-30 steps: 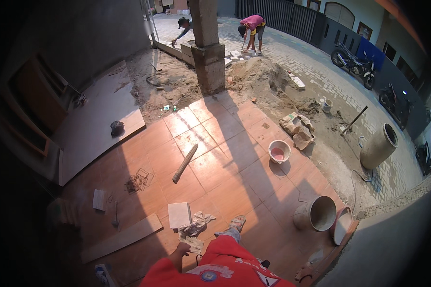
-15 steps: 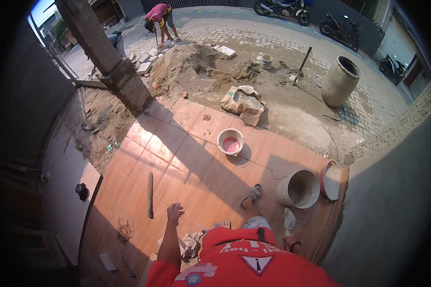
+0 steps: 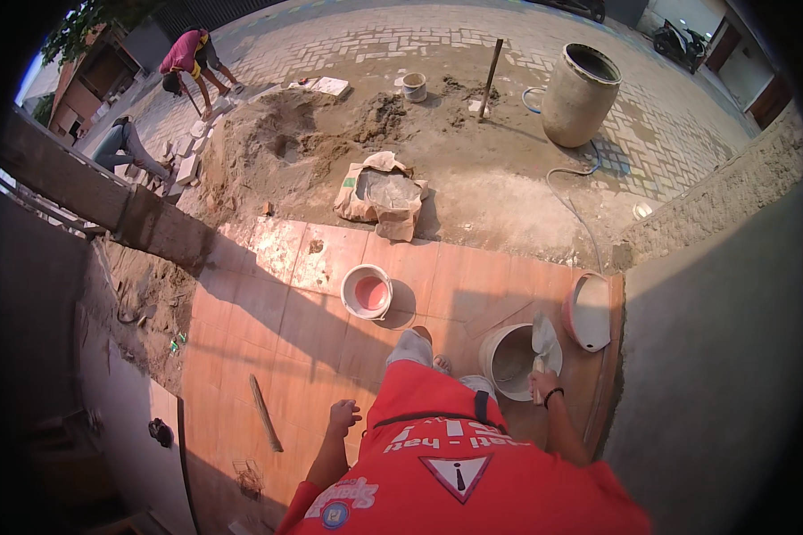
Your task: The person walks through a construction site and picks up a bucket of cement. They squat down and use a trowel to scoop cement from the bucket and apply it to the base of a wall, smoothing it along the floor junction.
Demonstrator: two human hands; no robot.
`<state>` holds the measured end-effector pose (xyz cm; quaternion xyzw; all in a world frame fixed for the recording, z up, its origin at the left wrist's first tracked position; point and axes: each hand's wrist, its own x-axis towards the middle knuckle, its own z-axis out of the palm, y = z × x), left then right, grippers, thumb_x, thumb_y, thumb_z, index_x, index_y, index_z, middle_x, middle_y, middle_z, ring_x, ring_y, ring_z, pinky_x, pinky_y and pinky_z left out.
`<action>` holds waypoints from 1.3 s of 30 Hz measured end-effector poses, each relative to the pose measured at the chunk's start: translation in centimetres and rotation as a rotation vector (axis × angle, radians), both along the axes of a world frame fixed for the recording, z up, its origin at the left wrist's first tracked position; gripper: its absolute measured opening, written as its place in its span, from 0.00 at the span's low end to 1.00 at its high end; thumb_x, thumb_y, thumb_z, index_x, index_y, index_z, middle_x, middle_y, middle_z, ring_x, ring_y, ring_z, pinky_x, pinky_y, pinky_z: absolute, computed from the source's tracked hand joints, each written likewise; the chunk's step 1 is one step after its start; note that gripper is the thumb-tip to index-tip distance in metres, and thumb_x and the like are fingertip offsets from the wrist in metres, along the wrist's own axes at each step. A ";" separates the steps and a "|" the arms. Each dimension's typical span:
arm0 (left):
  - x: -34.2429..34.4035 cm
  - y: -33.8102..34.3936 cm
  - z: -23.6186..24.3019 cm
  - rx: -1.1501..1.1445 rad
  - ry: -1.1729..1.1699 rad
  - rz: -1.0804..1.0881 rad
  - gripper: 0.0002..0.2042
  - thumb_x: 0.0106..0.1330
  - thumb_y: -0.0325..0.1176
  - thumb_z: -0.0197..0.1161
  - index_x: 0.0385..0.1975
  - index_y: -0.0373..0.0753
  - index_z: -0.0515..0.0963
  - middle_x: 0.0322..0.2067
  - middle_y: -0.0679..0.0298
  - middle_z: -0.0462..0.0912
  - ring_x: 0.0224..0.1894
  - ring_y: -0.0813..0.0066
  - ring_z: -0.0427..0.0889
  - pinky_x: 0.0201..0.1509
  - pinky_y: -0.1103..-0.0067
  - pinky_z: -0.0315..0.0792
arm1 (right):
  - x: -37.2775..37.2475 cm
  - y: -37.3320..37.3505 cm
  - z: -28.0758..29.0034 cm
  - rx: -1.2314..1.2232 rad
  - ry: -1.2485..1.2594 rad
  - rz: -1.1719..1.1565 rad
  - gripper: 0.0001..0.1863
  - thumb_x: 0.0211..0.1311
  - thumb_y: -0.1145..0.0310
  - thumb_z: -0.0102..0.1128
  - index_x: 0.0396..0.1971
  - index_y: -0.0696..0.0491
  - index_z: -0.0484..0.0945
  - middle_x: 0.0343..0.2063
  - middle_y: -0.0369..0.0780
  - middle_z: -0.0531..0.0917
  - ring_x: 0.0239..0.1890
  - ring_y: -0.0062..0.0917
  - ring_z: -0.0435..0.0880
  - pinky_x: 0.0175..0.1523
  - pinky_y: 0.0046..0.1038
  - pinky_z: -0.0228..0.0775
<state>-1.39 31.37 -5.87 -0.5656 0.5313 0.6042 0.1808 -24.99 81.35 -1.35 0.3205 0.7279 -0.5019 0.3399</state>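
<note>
Right hand (image 3: 542, 385) grips trowel (image 3: 544, 339), seen against large bucket (image 3: 507, 358); left hand (image 3: 343, 416) loosely curled, apparently empty; step looks like carrying trowel, next move calling for bucket-rim clearance.

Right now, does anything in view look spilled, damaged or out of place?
The paper sack at the far edge of the tiles looks torn open, its grey contents exposed. Left of it, a dark smudge marks the tiles. The trowel in the right hand shows nothing odd.

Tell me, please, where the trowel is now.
In the head view, the trowel is right of centre, held in the right hand, seen against the large bucket.
</note>
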 end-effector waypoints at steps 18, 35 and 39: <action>-49.2 -13.7 -2.4 -0.116 0.131 -0.198 0.14 0.69 0.38 0.50 0.46 0.36 0.74 0.36 0.57 0.81 0.28 0.69 0.81 0.24 0.79 0.68 | -25.4 -3.7 -4.9 0.030 -0.378 -0.323 0.07 0.54 0.68 0.57 0.28 0.57 0.76 0.18 0.42 0.77 0.19 0.32 0.78 0.21 0.35 0.69; -71.7 -5.5 -12.9 -0.059 -0.106 0.277 0.14 0.68 0.37 0.52 0.45 0.33 0.73 0.30 0.57 0.79 0.19 0.67 0.80 0.15 0.77 0.65 | -69.7 1.8 -21.9 0.612 0.031 0.924 0.16 0.58 0.57 0.53 0.35 0.54 0.79 0.34 0.51 0.83 0.36 0.45 0.83 0.38 0.43 0.75; -75.0 -0.2 -9.7 0.098 -0.046 0.255 0.13 0.69 0.37 0.51 0.45 0.35 0.73 0.32 0.59 0.79 0.25 0.66 0.83 0.18 0.78 0.66 | -84.3 -4.4 -9.7 0.291 -0.277 0.246 0.10 0.49 0.68 0.62 0.24 0.60 0.77 0.16 0.43 0.79 0.16 0.32 0.79 0.20 0.36 0.72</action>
